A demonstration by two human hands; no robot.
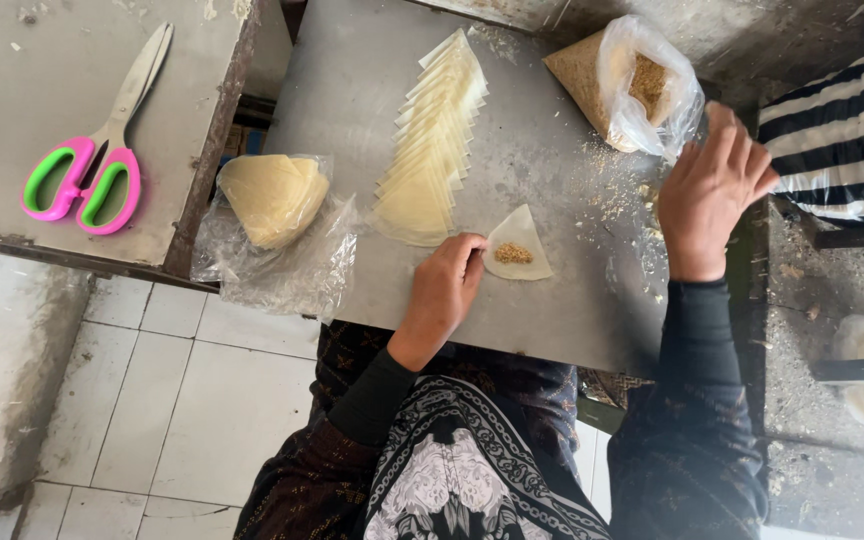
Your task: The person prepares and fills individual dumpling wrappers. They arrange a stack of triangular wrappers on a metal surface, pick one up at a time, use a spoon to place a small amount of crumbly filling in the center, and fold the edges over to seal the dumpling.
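left hand [449, 275] presses curled fingers on the edge of the wrapper [518, 255], which lies flat on the worktop [542, 310] with a small heap of filling [513, 253] on it. right hand [707, 190] reaches loosely curled at the bag [642, 85] (grip hidden). risk: crumbs spill further, or the thin wrapper tears.

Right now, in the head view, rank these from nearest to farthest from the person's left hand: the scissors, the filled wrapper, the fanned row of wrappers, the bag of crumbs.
From the left hand:
1. Filled wrapper, touching the fingertips, just to the hand's right.
2. Fanned row of wrappers, just above the hand.
3. Bag of crumbs, top right, by the right hand.
4. Scissors, far left on the other table.
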